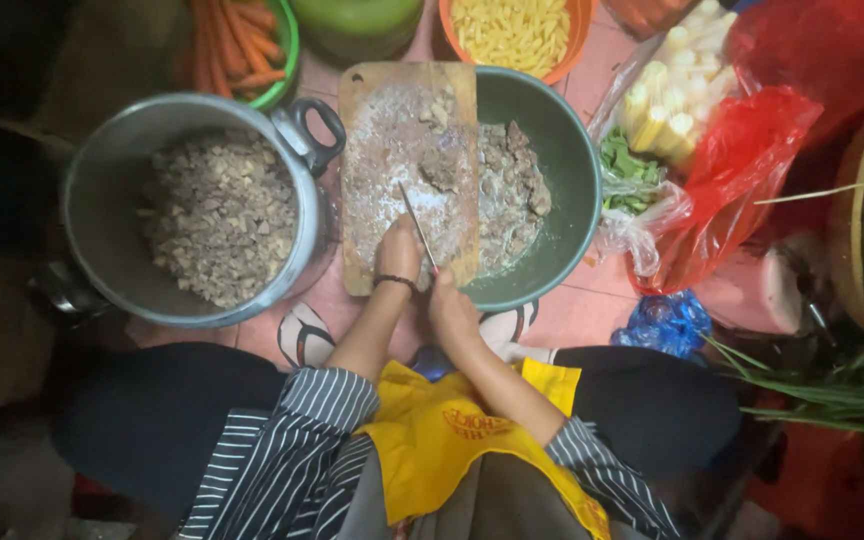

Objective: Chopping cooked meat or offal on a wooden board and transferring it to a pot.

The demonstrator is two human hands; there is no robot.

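Observation:
A wooden cutting board (382, 130) lies across the rim of a green bowl (567, 170) holding brownish meat pieces (512, 195). A small lump of meat (440, 168) sits on the board. My right hand (449, 305) grips a knife (417, 225) whose blade points up over the board. My left hand (399, 252), with a dark band on the wrist, rests on the board's near end beside the blade.
A metal pot (102, 180) full of chopped pieces stands at left. Carrots in a green bowl (242, 40), an orange bowl of yellow strips (512, 30), baby corn (672, 90), red plastic bags (742, 170), a blue bag (667, 322) and green stalks (832, 390) surround the work spot.

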